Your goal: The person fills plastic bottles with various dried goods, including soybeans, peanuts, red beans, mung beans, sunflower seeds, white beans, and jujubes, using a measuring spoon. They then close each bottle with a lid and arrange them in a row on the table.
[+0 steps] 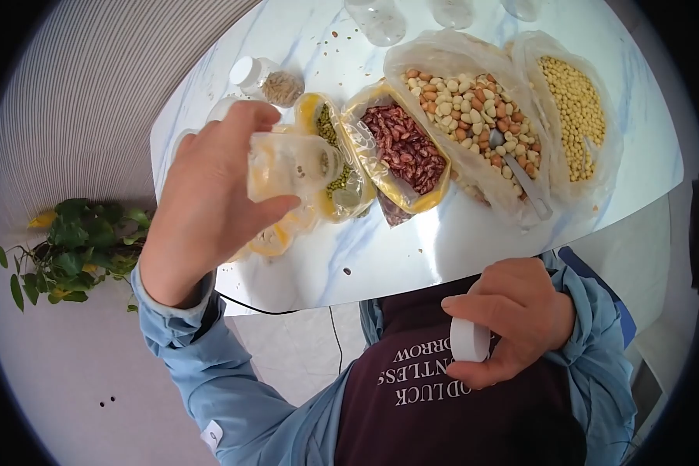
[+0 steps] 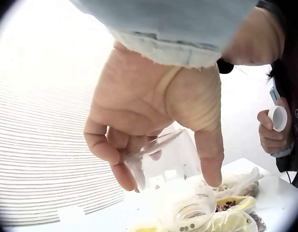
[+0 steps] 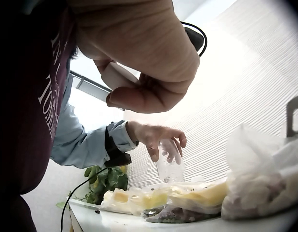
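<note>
My left hand (image 1: 206, 182) grips a clear plastic jar (image 1: 283, 167) between thumb and fingers. The jar is lidless and tipped, its mouth low over an open bag of green mung beans (image 1: 338, 182). A few small specks or beans show near the mouth in the left wrist view, where the jar (image 2: 175, 162) looks mostly empty. In front of the person's chest, my right hand (image 1: 524, 311) pinches a white screw cap (image 1: 469, 340) between thumb and fingers. The cap's (image 2: 278, 118) hollow side shows in the left wrist view.
Right of the mung beans stand open bags of dark red beans (image 1: 408, 147), brown and cream kernels (image 1: 474, 109) with a metal spoon (image 1: 530, 186), and yellow soybeans (image 1: 571, 109). A white-capped jar (image 1: 279, 87) lies behind; clear jars (image 1: 377, 19) line the far edge. A plant (image 1: 78, 248) is left.
</note>
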